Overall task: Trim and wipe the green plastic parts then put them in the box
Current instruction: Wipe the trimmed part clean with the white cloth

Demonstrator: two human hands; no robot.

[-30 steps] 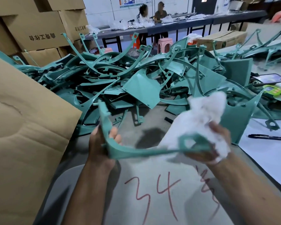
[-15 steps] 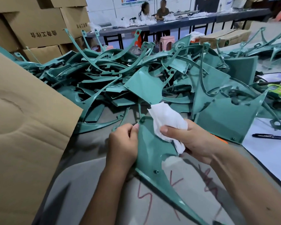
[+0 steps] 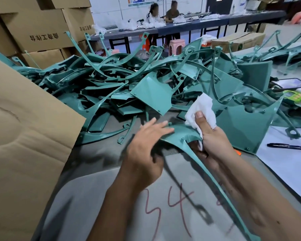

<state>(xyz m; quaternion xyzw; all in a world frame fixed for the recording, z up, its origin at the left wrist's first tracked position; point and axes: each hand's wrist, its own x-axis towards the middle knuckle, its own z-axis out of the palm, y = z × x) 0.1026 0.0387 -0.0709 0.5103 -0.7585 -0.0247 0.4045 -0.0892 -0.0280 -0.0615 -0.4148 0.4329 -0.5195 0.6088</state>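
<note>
I see my right hand with its fingers clamped on a crumpled white cloth and on the broad end of a glossy green plastic part. My left hand lies flat on that end, fingers straight and spread. The part is held above the grey counter, its thin curved arm tapering toward me and to my right.
</note>
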